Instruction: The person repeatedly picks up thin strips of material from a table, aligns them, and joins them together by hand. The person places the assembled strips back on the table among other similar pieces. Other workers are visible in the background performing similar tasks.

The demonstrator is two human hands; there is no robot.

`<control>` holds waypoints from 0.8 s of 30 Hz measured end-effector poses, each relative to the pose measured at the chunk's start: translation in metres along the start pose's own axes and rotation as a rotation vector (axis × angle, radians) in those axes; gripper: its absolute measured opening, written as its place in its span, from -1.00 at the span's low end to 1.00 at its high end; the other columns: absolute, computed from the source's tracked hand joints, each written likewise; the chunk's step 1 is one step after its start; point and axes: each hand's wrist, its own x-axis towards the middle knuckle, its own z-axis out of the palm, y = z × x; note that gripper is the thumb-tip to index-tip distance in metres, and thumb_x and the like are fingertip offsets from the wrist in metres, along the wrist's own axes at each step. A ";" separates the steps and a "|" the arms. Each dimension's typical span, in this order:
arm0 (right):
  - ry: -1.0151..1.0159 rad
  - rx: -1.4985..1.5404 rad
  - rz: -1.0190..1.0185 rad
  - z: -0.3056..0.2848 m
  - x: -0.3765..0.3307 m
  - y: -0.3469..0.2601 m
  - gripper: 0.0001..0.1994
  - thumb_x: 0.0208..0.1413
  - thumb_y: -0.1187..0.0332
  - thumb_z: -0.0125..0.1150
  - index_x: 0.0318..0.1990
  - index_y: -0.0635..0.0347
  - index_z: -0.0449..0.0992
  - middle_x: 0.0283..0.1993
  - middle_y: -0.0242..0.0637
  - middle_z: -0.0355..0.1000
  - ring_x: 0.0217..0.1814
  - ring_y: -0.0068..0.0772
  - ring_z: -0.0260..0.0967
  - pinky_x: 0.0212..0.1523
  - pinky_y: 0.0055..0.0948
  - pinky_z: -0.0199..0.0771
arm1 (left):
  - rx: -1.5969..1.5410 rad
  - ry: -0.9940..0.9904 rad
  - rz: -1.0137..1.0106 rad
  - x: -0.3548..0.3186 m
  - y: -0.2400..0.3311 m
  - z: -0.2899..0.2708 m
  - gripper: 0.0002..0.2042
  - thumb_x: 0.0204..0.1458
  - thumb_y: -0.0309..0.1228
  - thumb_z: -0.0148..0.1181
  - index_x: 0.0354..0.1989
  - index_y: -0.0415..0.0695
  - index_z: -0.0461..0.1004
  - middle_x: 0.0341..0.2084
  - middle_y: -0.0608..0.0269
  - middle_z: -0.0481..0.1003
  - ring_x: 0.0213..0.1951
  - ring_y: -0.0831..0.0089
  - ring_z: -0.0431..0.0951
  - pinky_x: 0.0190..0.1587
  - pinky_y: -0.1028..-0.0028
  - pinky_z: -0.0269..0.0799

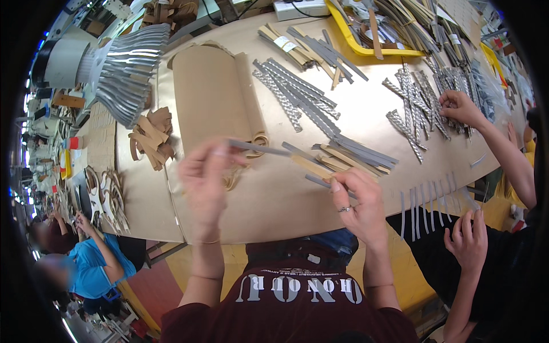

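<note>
Near edge of the brown work table (269,211): both of the person's hands are up over it, forearms rising from the lower rim of the view.

Left hand (205,178), motion-blurred, is closed on one end of a long grey strip (260,148). The strip's long axis runs out from that grip toward the right, nearly level, tipping slightly down as it goes. Its free end lies closer to the right hand than to the left.

Right hand (355,197), ring on one finger, is pinched narrow, fingertips down on the near end of another short grey strip (315,182). This strip lies on the table to the left of the fingers, angled up and left. The hand sits just beside the pile of grey and tan strips (349,157), which lies just beyond it and to the right, strips fanned lengthwise toward the right.

So: held strip left of the pile, pointing at it; right hand is the nearer hand to the pile.

Farther out: a rolled brown paper sheet (214,97), then loose patterned grey strips (297,94). Far right, a co-worker's hand (460,108) rests on a separate strip bundle; a yellow tray (366,48) stands at the far edge.
</note>
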 end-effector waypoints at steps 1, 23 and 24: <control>-0.031 -0.014 -0.009 0.002 -0.002 0.001 -0.95 0.10 0.50 0.21 -0.33 0.29 0.55 -0.40 -0.17 0.48 -0.36 -0.12 0.42 -0.29 -0.28 0.37 | 0.018 0.070 0.056 0.003 0.004 -0.020 -0.78 0.26 -0.45 0.02 -0.21 -0.34 0.58 -0.44 0.18 0.58 -0.46 0.52 0.51 -0.31 0.55 0.41; -0.007 -0.193 -0.123 0.060 -0.032 0.013 -0.77 -0.14 0.32 0.44 -0.25 0.02 0.63 0.12 -0.27 0.43 -0.17 -0.28 0.38 -0.07 -0.25 0.29 | 0.628 -0.207 0.933 -0.051 -0.022 0.014 -0.65 -0.16 -0.60 0.23 -0.12 -0.06 0.57 -0.22 0.36 0.53 -0.39 0.51 0.56 -0.32 0.47 0.36; -0.014 -0.140 -0.161 0.061 -0.034 0.016 -0.75 -0.09 0.32 0.39 -0.19 0.02 0.61 0.15 -0.25 0.41 -0.12 -0.27 0.38 -0.06 -0.24 0.29 | 0.616 -0.235 0.935 -0.052 -0.022 0.018 -0.64 -0.16 -0.59 0.25 -0.11 -0.06 0.57 -0.22 0.36 0.53 -0.38 0.51 0.56 -0.31 0.46 0.36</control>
